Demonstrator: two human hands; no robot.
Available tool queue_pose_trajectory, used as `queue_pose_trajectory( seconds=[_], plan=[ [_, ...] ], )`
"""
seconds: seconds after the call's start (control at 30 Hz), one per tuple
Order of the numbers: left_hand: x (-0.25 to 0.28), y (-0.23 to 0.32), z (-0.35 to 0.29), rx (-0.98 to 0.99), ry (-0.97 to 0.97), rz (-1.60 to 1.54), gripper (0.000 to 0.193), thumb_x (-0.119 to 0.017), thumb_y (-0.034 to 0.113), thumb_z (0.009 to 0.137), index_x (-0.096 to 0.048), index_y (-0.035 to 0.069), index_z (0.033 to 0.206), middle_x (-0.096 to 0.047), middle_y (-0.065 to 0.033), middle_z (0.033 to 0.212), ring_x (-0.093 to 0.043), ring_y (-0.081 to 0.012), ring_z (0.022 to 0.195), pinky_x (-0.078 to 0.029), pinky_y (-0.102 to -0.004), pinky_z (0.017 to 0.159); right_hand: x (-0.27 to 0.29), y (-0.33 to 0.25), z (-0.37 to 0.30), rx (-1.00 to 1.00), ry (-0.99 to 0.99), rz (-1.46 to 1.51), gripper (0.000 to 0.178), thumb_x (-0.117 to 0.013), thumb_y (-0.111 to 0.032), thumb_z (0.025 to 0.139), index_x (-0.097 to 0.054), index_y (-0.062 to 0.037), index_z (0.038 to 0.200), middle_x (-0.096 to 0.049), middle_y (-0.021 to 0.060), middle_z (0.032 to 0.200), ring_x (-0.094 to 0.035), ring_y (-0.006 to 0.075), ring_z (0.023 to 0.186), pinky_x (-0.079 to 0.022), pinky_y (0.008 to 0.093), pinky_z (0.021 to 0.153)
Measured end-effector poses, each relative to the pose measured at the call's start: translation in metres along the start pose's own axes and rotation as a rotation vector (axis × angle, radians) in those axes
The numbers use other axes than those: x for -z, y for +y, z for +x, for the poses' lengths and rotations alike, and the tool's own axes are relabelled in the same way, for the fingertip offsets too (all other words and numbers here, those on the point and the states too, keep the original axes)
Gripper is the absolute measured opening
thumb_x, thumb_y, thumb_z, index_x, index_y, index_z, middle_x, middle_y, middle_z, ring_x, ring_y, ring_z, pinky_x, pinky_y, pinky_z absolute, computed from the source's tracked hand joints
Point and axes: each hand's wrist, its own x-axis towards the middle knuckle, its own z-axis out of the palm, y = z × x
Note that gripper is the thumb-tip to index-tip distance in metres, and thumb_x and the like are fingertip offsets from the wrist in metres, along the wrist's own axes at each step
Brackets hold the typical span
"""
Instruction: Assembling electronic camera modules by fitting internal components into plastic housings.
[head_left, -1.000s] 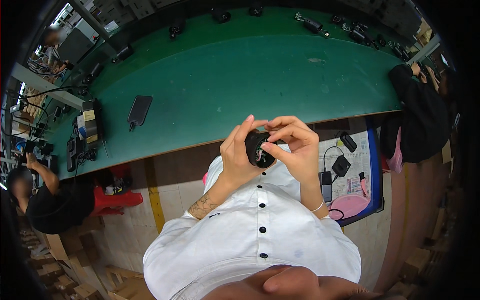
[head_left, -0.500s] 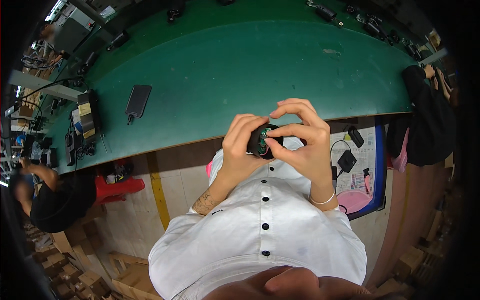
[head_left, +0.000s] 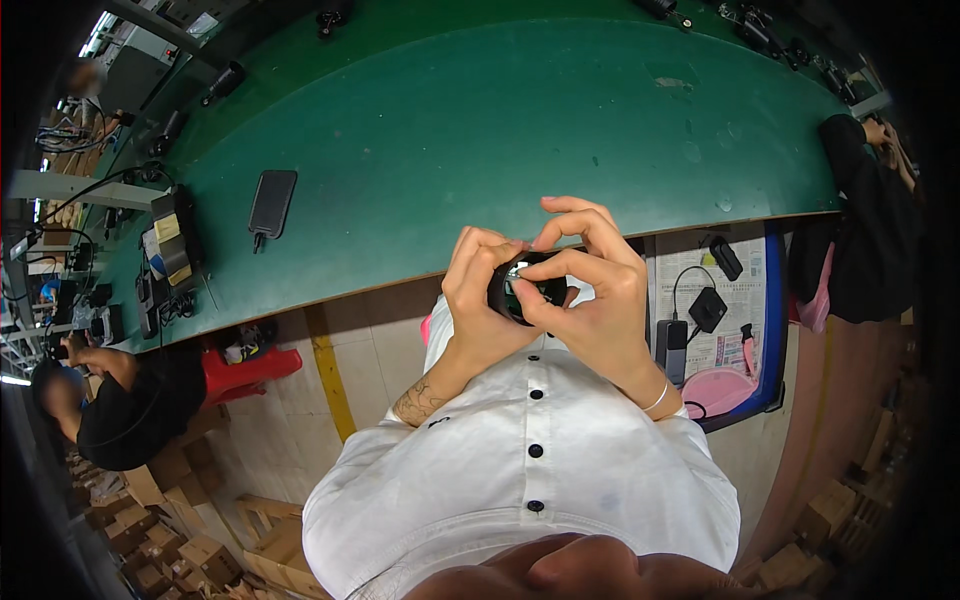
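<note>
In front of my chest, at the near edge of the green workbench [head_left: 450,150], my left hand [head_left: 472,305] is wrapped round a rounded black housing [head_left: 548,291]. My right hand [head_left: 605,305] has its thumb and index finger pinched on a small green circuit board [head_left: 514,274] at the housing's opening. The right hand's other fingers are raised and curved. Fingers cover part of the board, and I cannot tell how deep it sits in the housing.
A dark phone-like device [head_left: 271,205] lies on the bench at left. To my right, a blue-rimmed tray [head_left: 773,330] holds newspaper, a black square box [head_left: 707,309] with a cable, and a pink dish [head_left: 722,392]. Co-workers sit at both sides; a red stool [head_left: 250,375] stands at left.
My right fingertips have moved slightly left with the board, and the housing's opening is tilted differently. The whole view has shifted a little, showing more of the tray.
</note>
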Motion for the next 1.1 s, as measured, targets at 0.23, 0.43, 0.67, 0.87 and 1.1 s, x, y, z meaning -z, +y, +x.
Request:
queue_pose_trajectory(
  seconds=[0.23,0.43,0.67,0.87,1.1],
  plan=[
    [-0.005,-0.018,-0.002,-0.164,0.09,0.089,0.048,-0.079,0.003,0.06,-0.056,0.005,0.102,-0.057,-0.0086,0.088,-0.055,-0.02,0.078,-0.047,-0.0326,0.064,-0.014,0.005,-0.006,-0.022,0.034,0.061,0.013,-0.074,0.002,0.063,-0.07,-0.0067,0.072,-0.059,0.0044,0.093,-0.053,0.0301,0.117,-0.047,0.035,0.079],
    [-0.008,-0.023,-0.003,-0.149,0.169,-0.009,0.049,-0.079,0.008,0.06,-0.057,0.005,0.104,-0.057,-0.0078,0.09,-0.053,-0.0218,0.076,-0.047,-0.0336,0.065,-0.022,0.008,-0.01,0.025,0.084,0.017,0.012,-0.075,0.001,0.065,-0.072,-0.0064,0.073,-0.06,0.0065,0.103,-0.05,0.0314,0.119,-0.046,0.0375,0.088],
    [-0.008,-0.022,-0.002,-0.187,0.178,0.001,0.047,-0.076,0.006,0.063,-0.057,0.007,0.106,-0.058,-0.0068,0.093,-0.052,-0.0221,0.078,-0.048,-0.0346,0.067,-0.015,0.017,-0.011,0.065,0.029,-0.077,0.02,-0.076,-0.001,0.068,-0.069,-0.0059,0.086,-0.053,0.0113,0.126,-0.049,0.0329,0.121,-0.041,0.039,0.1],
    [-0.006,-0.023,-0.003,-0.268,0.163,0.111,0.048,-0.078,0.008,0.062,-0.059,0.009,0.106,-0.059,-0.0058,0.095,-0.051,-0.022,0.08,-0.048,-0.035,0.069,-0.022,0.027,-0.013,-0.438,-0.049,0.847,0.045,-0.075,-0.004,0.074,-0.053,-0.0078,0.113,-0.043,0.0127,0.136,-0.048,0.0307,0.123,-0.039,0.0388,0.102],
    [0.005,-0.02,-0.002,-0.22,0.007,0.127,0.054,-0.082,0.009,0.058,-0.057,0.011,0.106,-0.06,-0.0068,0.1,-0.053,-0.0227,0.085,-0.049,-0.0382,0.075,-0.019,0.034,-0.015,-0.426,-0.116,0.887,0.057,-0.072,0.0,0.075,-0.039,-0.009,0.121,-0.043,0.0128,0.13,-0.052,0.0263,0.115,-0.041,0.0354,0.098]
  ],
)
